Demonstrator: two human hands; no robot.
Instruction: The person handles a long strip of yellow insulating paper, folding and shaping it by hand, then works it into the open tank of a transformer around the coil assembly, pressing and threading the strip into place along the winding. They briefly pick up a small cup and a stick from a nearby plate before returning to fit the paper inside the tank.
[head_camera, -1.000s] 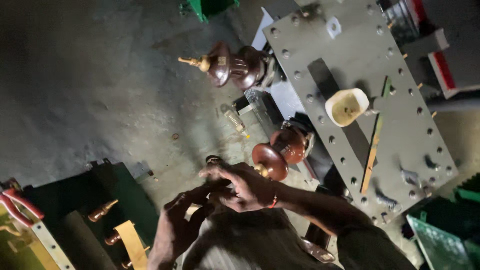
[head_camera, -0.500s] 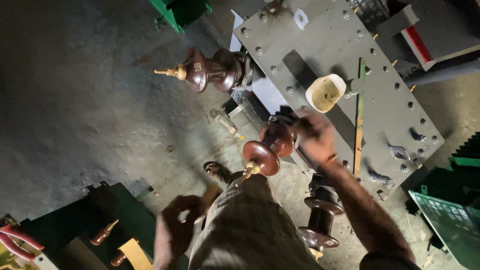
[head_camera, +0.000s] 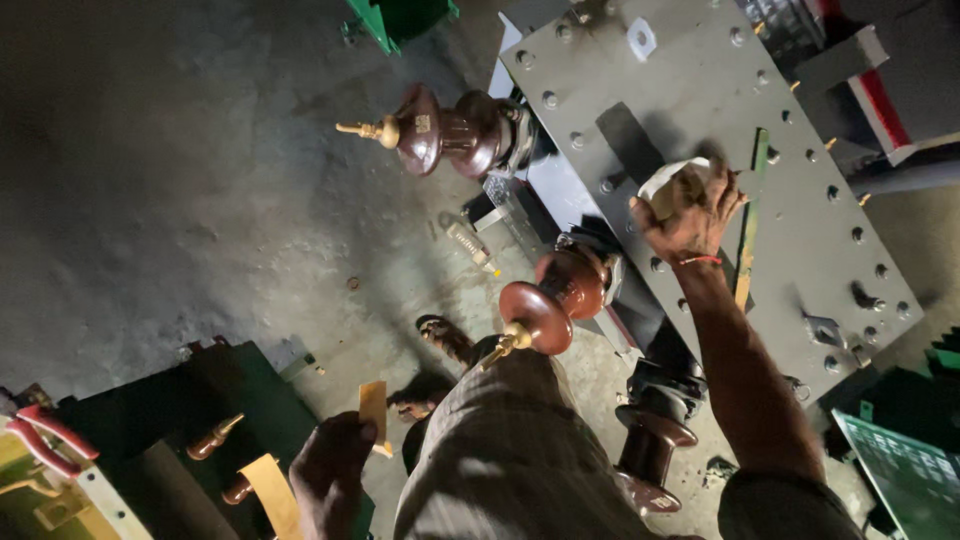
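On the grey plate (head_camera: 760, 170), near its middle, the right hand (head_camera: 690, 215) reaches into a small pale cup (head_camera: 668, 180), fingers curled over its rim, perhaps pinching something inside; whether they have closed on anything cannot be told, since the cup hides the tips. The cup sits on the flat steel beside a dark slot, probably because that is the one level surface within arm's reach. Just past the wrist a thin yellow-green strip (head_camera: 748, 230) lies along the plate.

Low in the view, the left hand (head_camera: 335, 465) is clenched round a tan strip (head_camera: 373, 412), holding it upright and clear of the floor while the other arm stretches out.

Between the two hands a brown insulator (head_camera: 550, 300) juts from the plate's edge, its brass stud pointing toward the person's lap. A second insulator (head_camera: 450, 132) stands out farther up the same edge, and a third (head_camera: 650, 450) lies below the forearm, by the knee.

Beside the left hand stands a green box (head_camera: 190, 430) with two brass-tipped studs on it, and another tan strip (head_camera: 268, 490) leans there. Red-handled pliers (head_camera: 50, 435) rest at the far left. A bare foot (head_camera: 447, 338) is planted on the concrete floor (head_camera: 180, 200).
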